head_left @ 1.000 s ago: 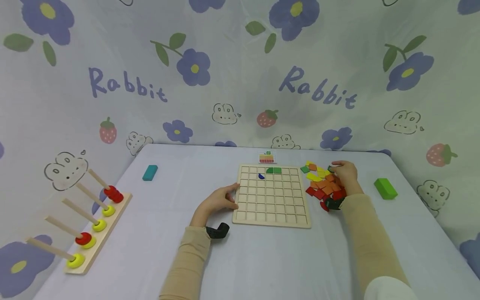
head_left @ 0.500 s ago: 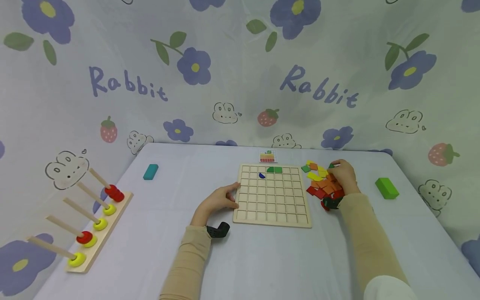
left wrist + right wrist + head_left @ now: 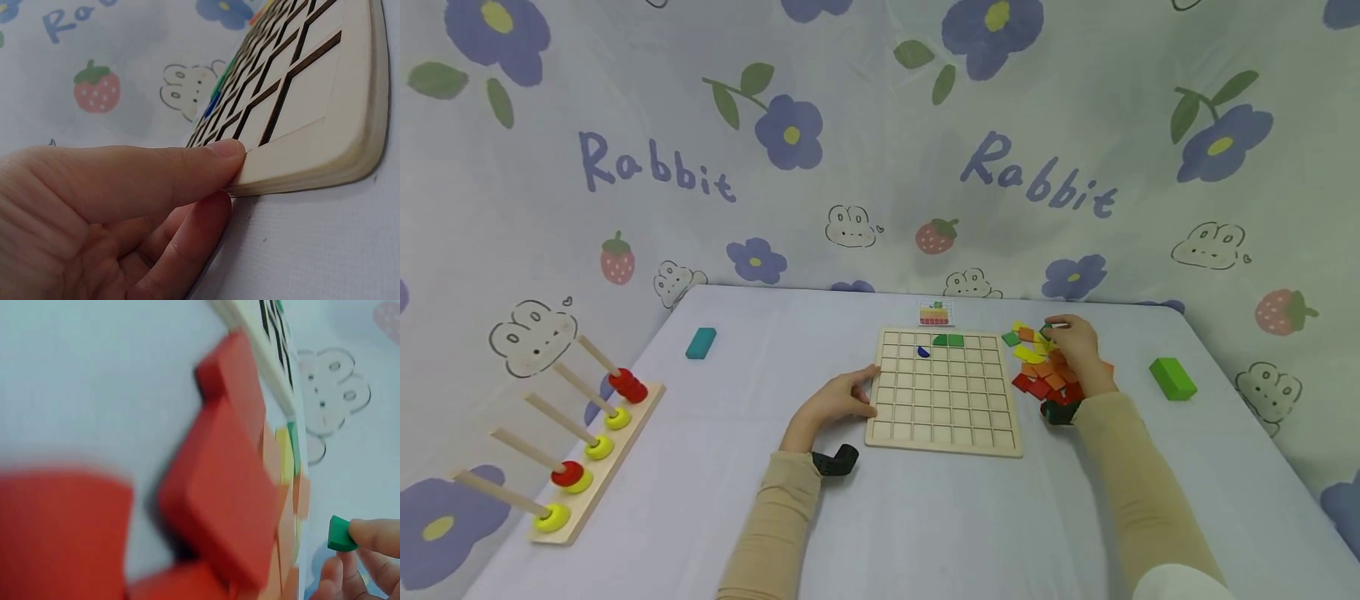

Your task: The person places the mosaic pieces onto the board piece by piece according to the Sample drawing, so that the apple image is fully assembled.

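Note:
A wooden grid board [image 3: 943, 393] lies mid-table. My left hand [image 3: 835, 398] holds its left edge; in the left wrist view the thumb [image 3: 222, 149] rests on the rim and a finger [image 3: 206, 231] is below it. Two green pieces [image 3: 955, 341] sit in the board's back row, and a dark blue half-round piece [image 3: 923, 352] lies a row nearer. Above the pile of red, orange and yellow tiles [image 3: 1039, 388], my right hand [image 3: 1078, 350] pinches a small green block [image 3: 339, 534] between thumb and fingers.
Behind the board lies a pattern card [image 3: 936, 313]. A peg stand with red and yellow rings [image 3: 598, 468] stands on the left, near a teal block [image 3: 701, 343]. At the right lies a light green block [image 3: 1172, 379].
My right hand has moved a little left over the pile, with the green block between its fingers. The left hand and the board have stayed in place.

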Demonstrator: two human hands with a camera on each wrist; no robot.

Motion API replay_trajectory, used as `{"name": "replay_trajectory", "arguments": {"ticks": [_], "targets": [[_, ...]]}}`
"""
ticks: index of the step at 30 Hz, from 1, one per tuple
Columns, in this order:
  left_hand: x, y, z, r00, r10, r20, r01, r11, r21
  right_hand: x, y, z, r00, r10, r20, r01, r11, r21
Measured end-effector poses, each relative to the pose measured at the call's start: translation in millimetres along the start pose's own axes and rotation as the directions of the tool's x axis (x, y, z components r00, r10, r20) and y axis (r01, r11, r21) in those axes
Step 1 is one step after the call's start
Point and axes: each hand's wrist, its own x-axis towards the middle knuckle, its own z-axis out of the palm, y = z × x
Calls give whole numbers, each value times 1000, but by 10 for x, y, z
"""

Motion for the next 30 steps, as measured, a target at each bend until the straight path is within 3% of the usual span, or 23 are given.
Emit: {"name": "replay_trajectory", "arguments": {"ticks": [3,11,25,30], "targets": [[-1,3,-1,1000,-4,0,4,1000,1,-23,-44,73,999,6,34,-8,998,60],[2,-7,5,1000,0,-5,0,1000,3,-86,-200,276,994,-44,100,37,997,65],[3,-15,-2,1000,18,2,-18,1000,5,-179,-436,715,952,-183,245,189,982,0],[-6,-8,-4,1000,14,2,-14,1000,14,-183,-454,802,944,-178,276,193,981,-29]]}}
